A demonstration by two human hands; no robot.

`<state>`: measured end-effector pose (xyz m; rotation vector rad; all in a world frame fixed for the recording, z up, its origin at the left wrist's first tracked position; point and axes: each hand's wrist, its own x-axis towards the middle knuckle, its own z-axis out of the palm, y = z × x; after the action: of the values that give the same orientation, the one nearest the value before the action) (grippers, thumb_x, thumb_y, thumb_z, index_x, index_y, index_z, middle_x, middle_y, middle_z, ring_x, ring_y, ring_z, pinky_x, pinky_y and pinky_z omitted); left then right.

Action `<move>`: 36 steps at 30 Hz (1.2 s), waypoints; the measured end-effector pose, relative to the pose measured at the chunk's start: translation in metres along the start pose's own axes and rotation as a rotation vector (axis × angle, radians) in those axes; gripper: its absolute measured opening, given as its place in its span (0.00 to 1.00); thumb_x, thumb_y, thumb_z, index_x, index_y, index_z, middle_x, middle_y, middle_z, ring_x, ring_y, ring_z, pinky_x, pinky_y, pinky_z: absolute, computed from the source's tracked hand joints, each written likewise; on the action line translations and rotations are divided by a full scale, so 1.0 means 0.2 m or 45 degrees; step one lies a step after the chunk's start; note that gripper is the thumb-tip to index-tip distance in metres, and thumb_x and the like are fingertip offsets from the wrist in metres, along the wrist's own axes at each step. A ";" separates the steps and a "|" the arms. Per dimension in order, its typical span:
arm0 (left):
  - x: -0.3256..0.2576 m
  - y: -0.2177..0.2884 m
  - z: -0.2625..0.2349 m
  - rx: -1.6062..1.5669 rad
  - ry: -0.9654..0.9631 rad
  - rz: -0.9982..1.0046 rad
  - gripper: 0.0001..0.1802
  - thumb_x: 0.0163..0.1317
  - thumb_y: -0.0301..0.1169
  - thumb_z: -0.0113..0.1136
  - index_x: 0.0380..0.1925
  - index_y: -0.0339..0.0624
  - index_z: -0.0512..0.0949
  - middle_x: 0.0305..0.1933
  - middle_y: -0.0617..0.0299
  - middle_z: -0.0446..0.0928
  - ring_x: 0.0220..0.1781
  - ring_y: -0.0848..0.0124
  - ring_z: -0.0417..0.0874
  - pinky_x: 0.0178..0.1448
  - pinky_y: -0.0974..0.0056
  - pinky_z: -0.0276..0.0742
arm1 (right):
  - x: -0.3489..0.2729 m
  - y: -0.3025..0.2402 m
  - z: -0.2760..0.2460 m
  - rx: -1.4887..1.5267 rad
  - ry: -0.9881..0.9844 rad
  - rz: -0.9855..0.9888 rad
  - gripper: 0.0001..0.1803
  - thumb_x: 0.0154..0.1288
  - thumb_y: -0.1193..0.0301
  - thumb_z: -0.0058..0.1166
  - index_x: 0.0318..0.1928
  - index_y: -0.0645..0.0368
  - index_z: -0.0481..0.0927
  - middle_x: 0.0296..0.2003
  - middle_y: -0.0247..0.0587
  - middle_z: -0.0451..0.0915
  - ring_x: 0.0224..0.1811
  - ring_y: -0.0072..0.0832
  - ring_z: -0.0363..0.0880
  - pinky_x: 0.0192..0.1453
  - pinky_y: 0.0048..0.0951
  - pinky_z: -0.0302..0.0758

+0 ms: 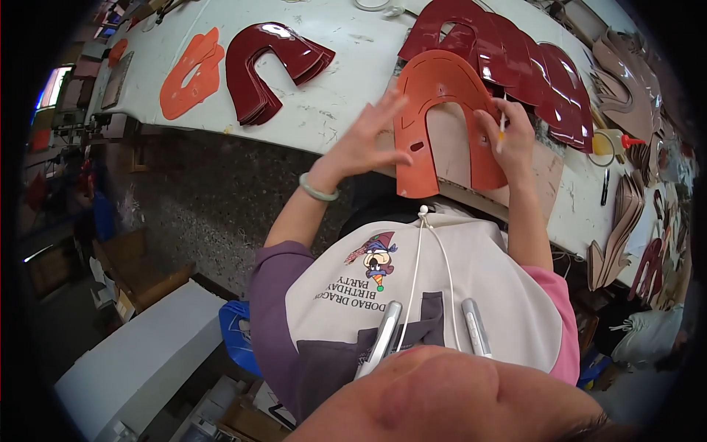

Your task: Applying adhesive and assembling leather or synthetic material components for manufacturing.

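Note:
An orange U-shaped template (414,110) with small slots and dashed cut lines lies in front of me, its two legs toward my body. Beside its left edge my left hand (372,136) is open, fingers and thumb spread; whether a fingertip touches the edge I cannot tell. At the template's right leg, my right hand (514,136) pinches a slim whitish pen-like stick (502,121), its thumb near the leg. Glossy dark red U-shaped pieces (490,51) overlap in a row just behind and to the right of the template.
Left along the white table (361,29) lie a stack of dark red U-shaped pieces (250,55) and several orange cut-outs (193,77). At the right are a red-tipped bottle (630,141), a black pen (605,186) and stacked beige pieces (624,221). A brown board (537,177) sits at the table's front.

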<state>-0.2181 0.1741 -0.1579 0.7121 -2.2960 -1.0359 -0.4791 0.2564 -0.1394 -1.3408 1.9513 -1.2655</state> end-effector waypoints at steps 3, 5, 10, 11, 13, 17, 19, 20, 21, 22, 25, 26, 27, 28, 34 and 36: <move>0.01 -0.19 -0.34 -0.048 0.578 -0.119 0.31 0.51 0.27 0.70 0.58 0.41 0.73 0.59 0.58 0.75 0.59 0.64 0.76 0.63 0.62 0.71 | 0.03 -0.12 -0.07 0.183 -0.041 -0.176 0.13 0.55 0.76 0.66 0.41 0.61 0.81 0.34 0.35 0.76 0.26 0.20 0.72 0.25 0.19 0.70; 0.01 -0.43 -0.63 0.105 1.002 -0.254 0.20 0.54 0.28 0.68 0.49 0.40 0.80 0.43 0.58 0.81 0.43 0.66 0.79 0.51 0.63 0.76 | 0.11 -0.18 -0.12 0.349 0.025 0.014 0.14 0.55 0.73 0.67 0.42 0.62 0.82 0.32 0.34 0.77 0.29 0.19 0.73 0.28 0.19 0.73; -0.06 -0.89 -1.12 1.493 0.760 -1.033 0.39 0.54 0.62 0.60 0.53 0.39 0.77 0.43 0.51 0.81 0.48 0.58 0.81 0.52 0.60 0.75 | 0.60 -0.15 -0.05 0.577 0.198 0.175 0.25 0.53 0.63 0.69 0.49 0.62 0.81 0.38 0.39 0.82 0.32 0.22 0.79 0.34 0.22 0.77; 0.01 -0.96 -1.15 1.307 0.606 -0.986 0.42 0.51 0.64 0.60 0.53 0.39 0.77 0.42 0.50 0.81 0.47 0.55 0.81 0.52 0.58 0.75 | 0.67 -0.09 -0.08 0.407 0.240 0.149 0.25 0.54 0.62 0.68 0.50 0.62 0.80 0.39 0.42 0.82 0.33 0.24 0.80 0.34 0.22 0.78; -0.02 -1.05 -1.25 1.132 0.460 -0.940 0.44 0.48 0.67 0.60 0.52 0.40 0.77 0.42 0.49 0.81 0.46 0.52 0.81 0.52 0.56 0.76 | 0.83 0.06 -0.04 -0.240 0.254 0.035 0.25 0.56 0.58 0.66 0.50 0.61 0.80 0.41 0.45 0.83 0.37 0.27 0.82 0.36 0.25 0.78; -0.11 -1.11 -1.25 1.145 0.562 -0.982 0.42 0.46 0.65 0.62 0.48 0.39 0.78 0.41 0.41 0.80 0.44 0.45 0.78 0.55 0.51 0.72 | 0.87 0.23 0.03 -0.711 0.362 -0.337 0.19 0.59 0.59 0.63 0.46 0.58 0.82 0.39 0.39 0.84 0.38 0.25 0.81 0.42 0.24 0.76; -0.09 -1.09 -1.23 1.198 0.628 -0.986 0.41 0.47 0.63 0.64 0.48 0.37 0.78 0.41 0.43 0.80 0.46 0.47 0.77 0.55 0.51 0.72 | 0.77 0.04 -0.09 -0.327 0.413 -0.149 0.18 0.60 0.60 0.63 0.45 0.57 0.83 0.39 0.37 0.84 0.38 0.23 0.80 0.42 0.22 0.75; -0.10 -1.06 -1.19 1.333 0.638 -1.057 0.41 0.47 0.62 0.64 0.48 0.36 0.77 0.42 0.44 0.80 0.47 0.48 0.77 0.55 0.52 0.71 | 0.71 -0.04 -0.14 0.096 0.405 0.024 0.16 0.60 0.61 0.63 0.45 0.57 0.83 0.39 0.35 0.84 0.37 0.21 0.79 0.42 0.20 0.74; -0.07 -1.04 -1.15 1.476 0.732 -0.872 0.38 0.49 0.59 0.64 0.48 0.36 0.76 0.41 0.45 0.79 0.48 0.49 0.76 0.55 0.52 0.71 | 0.60 -0.13 -0.28 0.052 0.576 -0.138 0.15 0.59 0.65 0.63 0.45 0.57 0.84 0.38 0.34 0.84 0.37 0.21 0.79 0.40 0.20 0.75; -0.05 -1.03 -1.13 1.619 0.833 -0.694 0.35 0.52 0.56 0.64 0.47 0.36 0.75 0.41 0.46 0.79 0.50 0.51 0.76 0.54 0.53 0.71 | 0.49 -0.20 -0.40 0.013 0.729 -0.304 0.14 0.58 0.69 0.64 0.45 0.56 0.84 0.37 0.33 0.85 0.36 0.20 0.80 0.39 0.19 0.75; 0.01 -0.90 -1.07 1.072 1.066 -0.539 0.24 0.59 0.48 0.61 0.45 0.41 0.73 0.40 0.52 0.79 0.46 0.55 0.79 0.50 0.55 0.74 | 0.15 -0.31 -0.75 -0.165 0.939 -0.573 0.13 0.56 0.81 0.63 0.43 0.59 0.84 0.36 0.39 0.84 0.36 0.23 0.81 0.38 0.18 0.78; 0.02 -0.88 -1.08 1.030 1.070 -0.527 0.19 0.61 0.44 0.60 0.43 0.41 0.73 0.39 0.53 0.80 0.43 0.56 0.80 0.48 0.56 0.75 | 0.01 -0.36 -0.82 -0.358 0.863 -0.731 0.12 0.57 0.81 0.62 0.43 0.61 0.83 0.37 0.41 0.84 0.35 0.23 0.81 0.37 0.19 0.78; 0.02 -0.86 -1.09 0.988 1.072 -0.515 0.15 0.63 0.41 0.58 0.41 0.41 0.73 0.39 0.54 0.81 0.41 0.57 0.82 0.47 0.57 0.76 | -0.09 -0.38 -0.88 -0.551 0.776 -0.883 0.11 0.58 0.82 0.62 0.43 0.62 0.83 0.38 0.42 0.84 0.34 0.23 0.80 0.36 0.19 0.78; 0.06 -0.74 -1.08 1.098 1.084 -0.547 0.13 0.64 0.39 0.58 0.40 0.42 0.73 0.37 0.60 0.82 0.35 0.60 0.83 0.41 0.60 0.78 | -0.15 -0.36 -0.85 -0.525 0.748 -0.976 0.13 0.55 0.86 0.60 0.42 0.63 0.82 0.40 0.44 0.82 0.32 0.22 0.78 0.33 0.18 0.75; 0.20 -0.01 -0.94 0.549 1.360 -0.070 0.17 0.61 0.34 0.65 0.44 0.34 0.75 0.40 0.53 0.82 0.37 0.67 0.83 0.41 0.68 0.79 | -0.48 0.05 -0.58 -0.857 0.148 -0.385 0.14 0.54 0.81 0.57 0.43 0.59 0.80 0.39 0.39 0.77 0.31 0.29 0.76 0.34 0.24 0.71; 0.24 0.13 -0.93 0.032 1.367 -0.029 0.20 0.61 0.33 0.65 0.47 0.31 0.75 0.43 0.51 0.82 0.39 0.70 0.83 0.42 0.70 0.78 | -0.50 0.12 -0.53 -0.840 0.099 -0.330 0.14 0.54 0.81 0.57 0.44 0.59 0.80 0.38 0.39 0.77 0.31 0.28 0.76 0.34 0.24 0.71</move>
<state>-0.1414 0.0626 -0.0191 0.9856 -1.3571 -0.4247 -0.5289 0.3931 -0.1218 -1.9265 2.4299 -0.7971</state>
